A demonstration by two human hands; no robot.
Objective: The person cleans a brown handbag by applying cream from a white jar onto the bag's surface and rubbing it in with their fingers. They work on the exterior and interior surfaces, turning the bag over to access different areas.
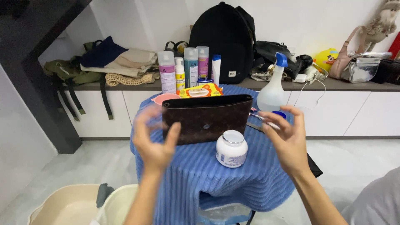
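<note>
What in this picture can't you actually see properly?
Head view only:
- Left hand: motion-blurred, fingers unclear.
- Small items behind the right hand: partly hidden.
- Things behind the brown pouch: covered by it.
- Beige tubs: cut off by the bottom edge.

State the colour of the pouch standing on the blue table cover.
The pouch is dark brown with a faint repeating pattern; the head view shows it.

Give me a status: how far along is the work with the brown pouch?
Done: the brown pouch stands upright on the blue-covered table, flap shut. In hand: nothing held; the left hand is blurred at the pouch's left edge, the right hand open beside it. Left: the white jar, spray bottle and bottles all sit outside the pouch.
</note>
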